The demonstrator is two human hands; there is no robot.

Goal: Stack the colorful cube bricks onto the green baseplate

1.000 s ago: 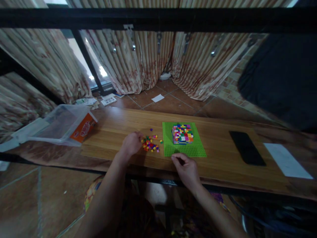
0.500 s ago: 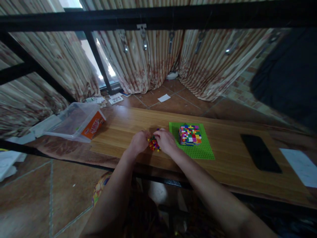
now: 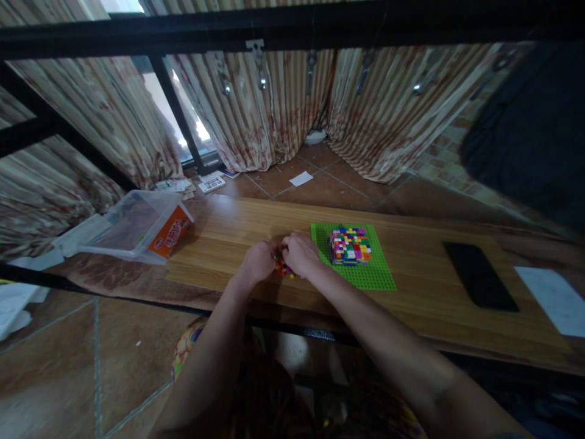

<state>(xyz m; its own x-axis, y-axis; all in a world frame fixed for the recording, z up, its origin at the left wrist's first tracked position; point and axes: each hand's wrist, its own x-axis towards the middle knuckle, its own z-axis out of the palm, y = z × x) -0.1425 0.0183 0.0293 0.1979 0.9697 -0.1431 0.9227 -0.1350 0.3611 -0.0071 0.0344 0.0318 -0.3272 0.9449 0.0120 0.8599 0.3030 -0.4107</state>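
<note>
Over a small heap of loose coloured toy bricks (image 3: 284, 269), my left hand (image 3: 260, 261) and my right hand (image 3: 300, 252) meet with fingertips close together. Both hands are closed, their fingers bent inward. Whatever sits between the fingertips is too small and too hidden to make out. To the right of my right hand, a block built of many-coloured bricks (image 3: 351, 246) stands on a green studded baseplate (image 3: 379, 271). The heap lies partly covered by my hands, directly on the wooden tabletop (image 3: 228, 225).
A clear plastic bin (image 3: 132, 222) with an orange label lies at the table's left end. Toward the right are a black phone-like slab (image 3: 479, 276) and a white paper sheet (image 3: 553, 299). A dark metal bar (image 3: 292, 30) crosses overhead, with hooks hanging below it.
My right hand has shifted slightly left, closer to my left hand, and covers more of the heap. The whole view has tilted a little.
</note>
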